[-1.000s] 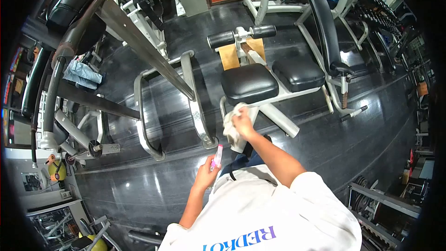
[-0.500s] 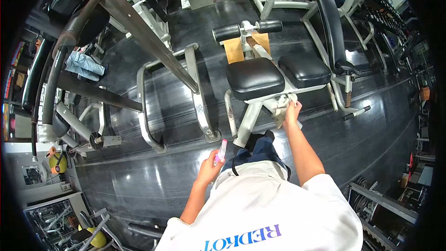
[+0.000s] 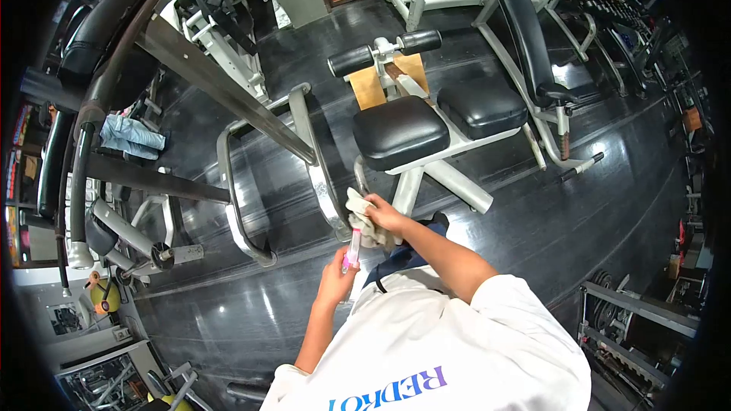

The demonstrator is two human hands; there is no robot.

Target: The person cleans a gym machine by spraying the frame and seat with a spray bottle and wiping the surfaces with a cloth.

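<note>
Bench machine [image 3: 426, 144] with white tube frame occupies the centre of the frame; it carries two black seat pads side by side, the nearer seat pad [image 3: 400, 132] just left of centre and the second seat pad [image 3: 481, 106] to its right, with a pair of black roller pads [image 3: 373, 52] above them near the top centre. Dark steel beam [image 3: 221, 80] runs diagonally from the upper left toward the centre, ending beside a grey floor bracket [image 3: 320, 175]. White shirt [image 3: 434, 350] with blue lettering fills the lower centre (the wearer's own torso, seen from above). Blue cloth [image 3: 131, 135] lies on the dark floor [image 3: 609, 205] at the left edge. Right hand [image 3: 386, 215], just below the nearer seat pad, is closed around a pale rag [image 3: 362, 217], which is bunched against the lower part of the white frame leg; whether the rag presses on the leg or only sits before it cannot be told. Left hand [image 3: 335, 281], lower centre and slightly left, is clamped around a small pink spray bottle [image 3: 353, 247], held upright with its top just beside the rag.
</note>
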